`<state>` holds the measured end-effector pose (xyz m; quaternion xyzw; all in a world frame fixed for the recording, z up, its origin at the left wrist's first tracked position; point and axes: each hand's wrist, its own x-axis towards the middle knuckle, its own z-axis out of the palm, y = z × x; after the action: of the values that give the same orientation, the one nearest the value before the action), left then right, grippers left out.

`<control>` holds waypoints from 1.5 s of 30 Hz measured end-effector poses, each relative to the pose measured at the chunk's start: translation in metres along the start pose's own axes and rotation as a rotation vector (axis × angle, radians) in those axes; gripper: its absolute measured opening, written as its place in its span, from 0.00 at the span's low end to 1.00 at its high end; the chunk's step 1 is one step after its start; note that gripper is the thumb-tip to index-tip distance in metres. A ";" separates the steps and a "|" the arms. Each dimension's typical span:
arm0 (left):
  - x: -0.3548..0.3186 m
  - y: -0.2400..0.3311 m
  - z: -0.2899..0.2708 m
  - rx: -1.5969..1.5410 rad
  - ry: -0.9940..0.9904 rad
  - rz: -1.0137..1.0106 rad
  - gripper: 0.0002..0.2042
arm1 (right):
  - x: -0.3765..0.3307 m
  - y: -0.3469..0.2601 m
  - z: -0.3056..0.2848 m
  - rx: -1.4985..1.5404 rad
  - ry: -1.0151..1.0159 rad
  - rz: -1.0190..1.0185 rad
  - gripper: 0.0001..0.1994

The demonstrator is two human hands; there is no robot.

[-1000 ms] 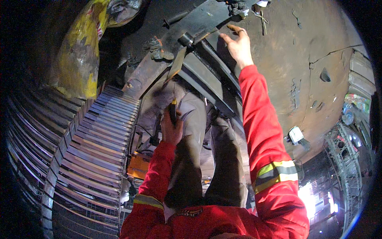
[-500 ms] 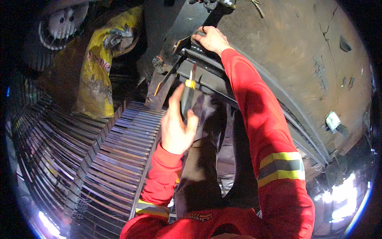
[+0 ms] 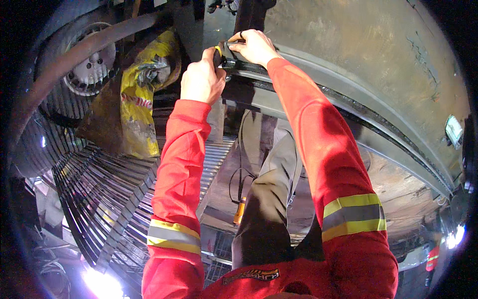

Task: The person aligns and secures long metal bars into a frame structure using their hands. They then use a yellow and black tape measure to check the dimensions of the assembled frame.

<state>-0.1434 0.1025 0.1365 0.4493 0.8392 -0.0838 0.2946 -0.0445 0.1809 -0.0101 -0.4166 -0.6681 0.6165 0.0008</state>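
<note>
My left hand (image 3: 200, 82) is closed round a hand tool (image 3: 217, 56) with a dark handle and a yellow collar. Its tip is hidden at the left end of a long grey metal bar (image 3: 343, 89) along the table's near edge. My right hand (image 3: 255, 46) has its fingers bent down onto a small dark piece (image 3: 227, 48) at that same end, its fingertips close beside the tool. Whether that piece is loose or part of the bar, I cannot tell. The brown, worn tabletop (image 3: 358, 30) spreads beyond my right hand.
On the left lies a crumpled yellow sack (image 3: 137, 117) beside a wheel (image 3: 92, 65). Below it runs a rack of thin metal slats (image 3: 104, 199). A small orange object (image 3: 240, 210) with a cable is near my legs. At the far right a pale rectangular item (image 3: 453, 130) rests on the tabletop.
My left hand has moved up and away from me, bringing the tool from over my lap to the bar's end beside my right hand. The view has shifted.
</note>
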 end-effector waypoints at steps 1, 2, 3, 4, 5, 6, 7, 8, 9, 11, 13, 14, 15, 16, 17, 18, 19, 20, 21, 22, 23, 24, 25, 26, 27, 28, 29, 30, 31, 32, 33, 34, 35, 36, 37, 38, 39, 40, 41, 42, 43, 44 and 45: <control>0.003 -0.001 0.005 0.025 0.013 0.012 0.23 | 0.000 0.000 -0.001 -0.014 0.003 0.002 0.14; 0.005 -0.003 0.008 0.050 0.027 0.024 0.23 | -0.001 -0.001 -0.001 -0.012 0.007 -0.003 0.14; 0.007 -0.004 0.011 0.071 0.039 0.035 0.23 | 0.000 0.001 -0.001 -0.006 0.007 -0.002 0.14; 0.008 -0.005 0.015 0.081 0.041 0.038 0.23 | 0.001 0.002 0.000 -0.001 0.005 -0.001 0.13; 0.009 -0.006 0.018 0.090 0.043 0.041 0.23 | 0.002 0.004 0.000 0.004 0.003 -0.001 0.13; 0.010 -0.005 0.019 0.098 0.046 0.044 0.23 | 0.002 0.006 0.001 0.009 -0.003 0.002 0.13; 0.011 -0.004 0.020 0.114 0.040 0.038 0.23 | 0.003 0.008 0.002 0.007 0.004 -0.007 0.13; 0.011 -0.003 0.020 0.130 0.034 0.031 0.23 | 0.004 0.010 0.003 0.005 0.011 -0.016 0.13; 0.012 -0.002 0.020 0.145 0.031 0.022 0.23 | 0.005 0.010 0.004 0.001 0.015 -0.028 0.13; 0.012 0.002 0.020 0.174 0.026 0.034 0.23 | 0.006 0.013 0.006 0.002 0.020 -0.026 0.12; 0.012 0.003 0.020 0.198 0.022 0.042 0.23 | 0.005 0.012 0.006 -0.003 0.027 -0.026 0.12; 0.012 0.003 0.021 0.207 0.018 0.047 0.23 | 0.005 0.011 0.005 -0.005 0.024 -0.023 0.12; 0.012 0.003 0.021 0.216 0.014 0.053 0.23 | 0.004 0.010 0.005 -0.007 0.021 -0.018 0.12; 0.013 0.003 0.022 0.226 0.016 0.056 0.23 | 0.004 0.009 0.004 -0.010 0.018 -0.014 0.11; 0.014 0.003 0.023 0.235 0.018 0.059 0.23 | 0.004 0.008 0.003 -0.008 0.022 -0.012 0.11; 0.014 0.004 0.024 0.244 0.020 0.062 0.22 | 0.002 0.007 0.003 -0.007 0.026 -0.010 0.11; 0.015 0.007 0.024 0.256 0.003 0.048 0.22 | 0.001 0.006 0.002 -0.005 0.030 -0.009 0.11; 0.015 0.011 0.023 0.268 -0.013 0.034 0.21 | 0.001 0.006 0.001 -0.005 0.029 -0.010 0.11; 0.016 0.014 0.023 0.281 -0.029 0.022 0.20 | 0.001 0.006 0.001 -0.003 0.030 -0.010 0.11; 0.018 0.014 0.023 0.278 -0.027 0.032 0.20 | 0.001 0.006 0.000 -0.001 0.031 -0.011 0.11; 0.020 0.013 0.024 0.274 -0.025 0.042 0.19 | 0.002 0.006 0.000 0.002 0.032 -0.012 0.11; 0.022 0.012 0.024 0.270 -0.022 0.050 0.18 | 0.002 0.007 0.000 0.004 0.031 -0.014 0.11; 0.025 0.012 0.025 0.278 -0.018 0.054 0.18 | 0.002 0.007 0.000 0.005 0.030 -0.016 0.11; 0.030 0.011 0.026 0.285 -0.014 0.058 0.18 | 0.002 0.008 0.000 -0.007 0.032 -0.029 0.11; 0.033 0.010 0.027 0.293 -0.011 0.062 0.18 | 0.004 0.008 0.001 -0.018 0.033 -0.042 0.11; 0.034 0.011 0.027 0.293 -0.019 0.068 0.18 | 0.004 0.009 0.002 -0.029 0.035 -0.055 0.11; 0.035 0.011 0.027 0.293 -0.027 0.073 0.18 | 0.004 0.010 0.002 -0.028 0.025 -0.039 0.11; 0.036 0.011 0.026 0.294 -0.033 0.077 0.17 | 0.003 0.007 -0.002 -0.026 0.017 -0.026 0.11; 0.036 0.011 0.024 0.296 -0.039 0.082 0.17 | 0.001 0.004 -0.004 -0.024 0.007 -0.013 0.11; 0.033 0.003 0.023 0.291 -0.041 0.106 0.18 | 0.000 0.003 -0.001 -0.024 0.019 -0.020 0.11; 0.030 0.002 0.018 0.285 -0.043 0.138 0.18 | -0.001 0.003 -0.002 -0.027 0.036 -0.025 0.11; 0.028 0.005 0.014 0.320 -0.081 0.088 0.19 | -0.002 0.003 -0.003 -0.011 0.039 -0.020 0.11; 0.032 0.007 0.015 0.309 -0.090 0.093 0.20 | 0.001 0.005 -0.006 -0.010 0.039 -0.018 0.11; 0.031 0.007 0.014 0.302 -0.102 0.091 0.21 | 0.001 0.006 -0.004 -0.003 0.034 -0.018 0.11; 0.031 0.008 0.013 0.296 -0.114 0.089 0.21 | 0.002 0.007 -0.003 0.004 0.029 -0.017 0.11; 0.033 0.010 0.014 0.300 -0.130 0.065 0.22 | 0.003 0.008 -0.001 0.012 0.038 -0.026 0.11; 0.036 0.011 0.015 0.311 -0.131 0.062 0.22 | 0.003 0.008 -0.001 0.009 0.034 -0.033 0.11; 0.038 0.011 0.018 0.323 -0.131 0.058 0.22 | 0.003 0.008 -0.001 0.005 0.031 -0.040 0.11; 0.040 0.011 0.020 0.334 -0.132 0.054 0.22 | 0.004 0.008 -0.001 0.002 0.028 -0.046 0.12; 0.041 0.009 0.022 0.351 -0.132 0.069 0.21 | 0.004 0.009 -0.001 -0.001 0.026 -0.046 0.12; 0.043 0.009 0.022 0.344 -0.145 0.073 0.21 | 0.005 0.010 -0.001 -0.005 0.025 -0.046 0.12; 0.045 0.008 0.023 0.338 -0.157 0.077 0.21 | 0.006 0.011 -0.001 -0.008 0.023 -0.046 0.13; 0.046 0.005 0.022 0.336 -0.172 0.079 0.21 | 0.005 0.011 -0.002 -0.005 0.019 -0.043 0.13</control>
<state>-0.1494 0.1290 0.0925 0.5158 0.7670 -0.2490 0.2892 -0.0409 0.1842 -0.0217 -0.4081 -0.6786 0.6105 0.0194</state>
